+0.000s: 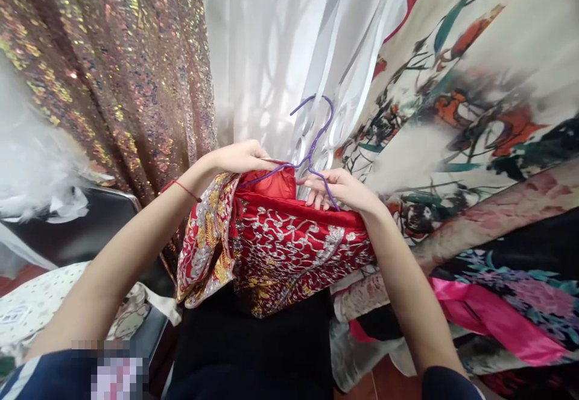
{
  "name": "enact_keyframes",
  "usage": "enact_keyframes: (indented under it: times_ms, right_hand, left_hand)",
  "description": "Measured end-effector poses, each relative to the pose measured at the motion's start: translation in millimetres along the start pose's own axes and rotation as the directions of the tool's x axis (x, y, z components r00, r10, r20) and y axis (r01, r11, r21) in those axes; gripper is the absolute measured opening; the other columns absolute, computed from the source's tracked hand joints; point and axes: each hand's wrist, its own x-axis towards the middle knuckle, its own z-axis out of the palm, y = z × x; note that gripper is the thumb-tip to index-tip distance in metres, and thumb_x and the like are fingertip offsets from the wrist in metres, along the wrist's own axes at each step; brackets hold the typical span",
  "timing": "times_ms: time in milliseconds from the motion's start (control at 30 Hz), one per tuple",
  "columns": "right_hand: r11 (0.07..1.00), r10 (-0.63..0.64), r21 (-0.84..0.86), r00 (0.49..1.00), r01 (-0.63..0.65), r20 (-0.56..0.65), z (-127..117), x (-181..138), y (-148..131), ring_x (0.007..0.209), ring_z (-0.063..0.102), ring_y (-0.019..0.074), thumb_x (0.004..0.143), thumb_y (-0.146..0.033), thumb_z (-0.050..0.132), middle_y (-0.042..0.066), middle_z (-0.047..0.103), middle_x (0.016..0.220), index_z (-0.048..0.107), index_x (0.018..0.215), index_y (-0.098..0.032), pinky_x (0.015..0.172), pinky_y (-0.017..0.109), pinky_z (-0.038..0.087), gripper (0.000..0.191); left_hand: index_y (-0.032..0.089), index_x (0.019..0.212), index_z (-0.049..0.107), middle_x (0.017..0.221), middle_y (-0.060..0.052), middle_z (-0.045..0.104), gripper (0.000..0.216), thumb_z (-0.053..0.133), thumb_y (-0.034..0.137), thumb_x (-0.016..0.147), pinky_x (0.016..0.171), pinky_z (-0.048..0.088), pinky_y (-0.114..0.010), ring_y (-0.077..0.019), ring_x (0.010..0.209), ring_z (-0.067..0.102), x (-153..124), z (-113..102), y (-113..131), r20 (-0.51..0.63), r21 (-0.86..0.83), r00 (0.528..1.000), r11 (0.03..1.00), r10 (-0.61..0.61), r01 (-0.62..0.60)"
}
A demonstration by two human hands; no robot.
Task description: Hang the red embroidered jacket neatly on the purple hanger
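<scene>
Far left: white feathery trim (40, 165) over a black chair (90, 225), with a sequin curtain (122, 68) hanging behind.

Left hand (239, 155): I see it curled over the left shoulder of the red embroidered dress (280, 243), fingers closed on the fabric where the purple hanger (312, 146) wire enters. A red string (181, 187) circles the wrist.

Centre: the dress hangs between both hands, its long axis dropping away below them toward my lap; the hanger's bar runs left to right, hook standing up and away against the white sheer curtain (271, 44).

Right hand (337, 189): fingers loosely spread, pressing on the hanger's right arm and the dress's top edge. Both hands are in contact; I judge the right nearer the hook.

Right: floral printed cloth (474, 86), and a pink satin piece (488, 318) lower down.
</scene>
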Motion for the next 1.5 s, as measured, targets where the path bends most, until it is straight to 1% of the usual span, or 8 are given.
enact_keyframes:
  times_ms: [367, 533, 667, 867, 1000, 1133, 1367, 1500]
  right_hand:
    - [0.980, -0.063, -0.185, 0.994, 0.078, 0.086, -9, -6, 8, 0.051, 0.040, 0.0052, 0.082, -0.059, 0.075, -0.005, 0.055, 0.058, 0.059, 0.063, -0.017, 0.050, 0.022, 0.030, 0.049]
    - [0.998, 0.056, -0.031, 0.997, -0.058, -0.049, -5, -18, 21, 0.047, 0.032, 0.0056, 0.078, -0.064, 0.076, -0.008, 0.045, 0.055, 0.054, 0.068, -0.020, 0.046, 0.023, 0.023, 0.051]
    - [0.998, 0.058, -0.009, 0.994, -0.059, -0.097, 2, -21, 23, 0.048, 0.034, 0.0066, 0.073, -0.062, 0.081, -0.007, 0.046, 0.057, 0.056, 0.071, -0.020, 0.048, 0.024, 0.025, 0.048]
    - [0.996, 0.073, -0.036, 0.978, -0.082, -0.195, 6, -24, 25, 0.049, 0.035, 0.0091, 0.073, -0.061, 0.081, -0.006, 0.046, 0.057, 0.062, 0.075, -0.021, 0.048, 0.025, 0.027, 0.044]
    - [0.994, 0.038, -0.097, 0.977, -0.059, -0.212, 5, -26, 28, 0.051, 0.038, 0.0114, 0.076, -0.061, 0.079, -0.005, 0.047, 0.057, 0.065, 0.074, -0.023, 0.051, 0.026, 0.031, 0.041]
    - [0.973, -0.054, -0.229, 0.967, -0.005, -0.250, 4, -28, 30, 0.063, 0.052, 0.0165, 0.080, -0.064, 0.073, 0.000, 0.061, 0.069, 0.069, 0.078, -0.022, 0.062, 0.029, 0.044, 0.042]
    - [0.989, -0.028, -0.151, 0.976, -0.004, -0.215, 8, -33, 29, 0.084, 0.064, 0.0225, 0.079, -0.063, 0.074, 0.002, 0.071, 0.084, 0.071, 0.085, -0.023, 0.079, 0.033, 0.052, 0.040]
    - [0.994, 0.110, 0.049, 0.954, -0.100, -0.279, 2, -50, 28, 0.077, 0.065, 0.0216, 0.075, -0.062, 0.078, 0.003, 0.072, 0.084, 0.071, 0.089, -0.025, 0.073, 0.032, 0.053, 0.041]
  left_hand:
    - [0.019, 0.093, 0.078, 0.087, -0.008, 0.074, 0.039, 0.054, 0.049, 0.095, 0.073, 0.053, -0.035, -0.0197, 0.078, 0.068, 1, 25, 15, -0.248, -0.015, 0.968, 0.999, 0.040, -0.045]
    - [0.023, 0.093, 0.067, 0.095, -0.008, 0.071, 0.033, 0.060, 0.055, 0.092, 0.082, 0.051, -0.038, -0.0225, 0.090, 0.064, -71, 104, 13, -0.803, 0.196, 0.596, 0.956, 0.030, 0.216]
    - [0.024, 0.065, 0.051, 0.062, -0.002, 0.059, 0.044, 0.054, 0.056, 0.095, 0.059, 0.041, -0.034, -0.0181, 0.056, 0.055, -110, 201, -22, -0.659, 0.139, 0.700, 0.870, -0.275, 0.473]
    - [0.023, 0.098, 0.059, 0.100, -0.015, 0.066, 0.042, 0.060, 0.064, 0.089, 0.082, 0.051, -0.044, -0.0336, 0.096, 0.064, -104, 264, -76, -0.811, -0.030, 0.421, 0.748, -0.405, 0.663]
    - [0.004, 0.132, 0.051, 0.129, -0.033, 0.057, 0.071, 0.054, 0.062, 0.091, 0.107, 0.037, -0.061, -0.0478, 0.125, 0.052, -94, 251, -110, -0.853, -0.137, 0.234, 0.632, -0.467, 0.763]
    - [0.007, 0.125, 0.056, 0.127, -0.029, 0.062, 0.050, 0.032, 0.043, 0.102, 0.113, 0.034, -0.057, -0.0395, 0.124, 0.057, -107, 205, -128, -0.894, -0.226, 0.118, 0.663, -0.432, 0.714]
    - [0.017, 0.114, 0.058, 0.108, -0.015, 0.067, 0.037, 0.032, 0.043, 0.104, 0.088, 0.051, -0.041, -0.0268, 0.096, 0.067, -143, 115, -59, -0.989, -0.148, -0.076, 0.821, -0.128, 0.551]
    - [0.024, 0.112, 0.055, 0.109, -0.009, 0.065, 0.041, 0.061, 0.058, 0.090, 0.082, 0.051, -0.039, -0.0267, 0.093, 0.068, -159, 89, -36, -0.991, -0.014, 0.101, 0.836, -0.083, 0.549]
